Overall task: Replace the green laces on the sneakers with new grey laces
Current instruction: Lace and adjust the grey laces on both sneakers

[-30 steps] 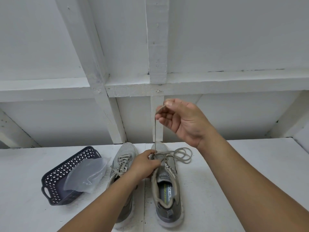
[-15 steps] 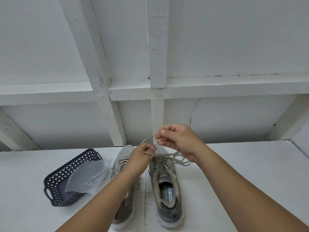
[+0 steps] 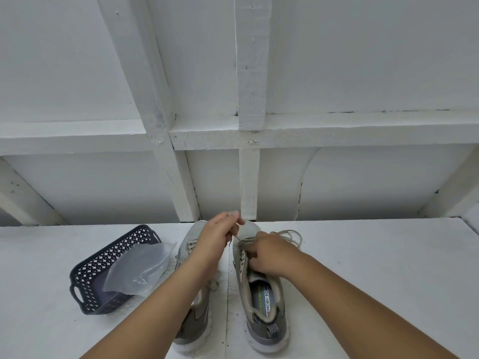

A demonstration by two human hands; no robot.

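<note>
Just lace in left grip

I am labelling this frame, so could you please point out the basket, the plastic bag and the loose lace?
basket (image 3: 85, 278), head view, perforated left wall.
plastic bag (image 3: 140, 268), head view, middle.
loose lace (image 3: 291, 233), head view, coil beside the toe.
</note>
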